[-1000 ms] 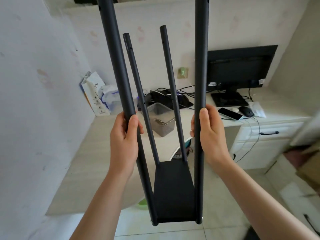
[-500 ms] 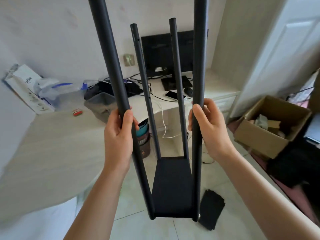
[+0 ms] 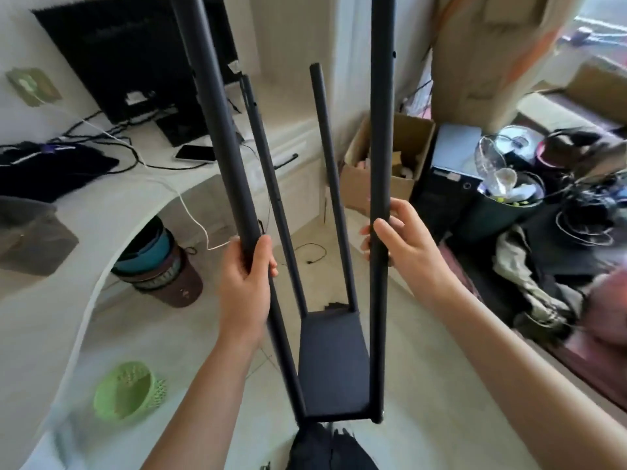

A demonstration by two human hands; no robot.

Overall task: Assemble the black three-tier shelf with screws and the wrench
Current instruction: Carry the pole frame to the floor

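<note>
Partly assembled black shelf frame [image 3: 334,364], carried upright above the floor, with four poles rising from a single fitted tier. The left hand [image 3: 246,279] grips the near left pole [image 3: 220,130] and the right hand [image 3: 403,245] grips the near right pole [image 3: 381,130], both at mid-height. The frame appears stiff and fairly light but top-heavy, so a two-pole hold near the middle suits it.

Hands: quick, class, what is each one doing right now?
Left hand: grips the left pole.
Right hand: grips the right pole.
</note>
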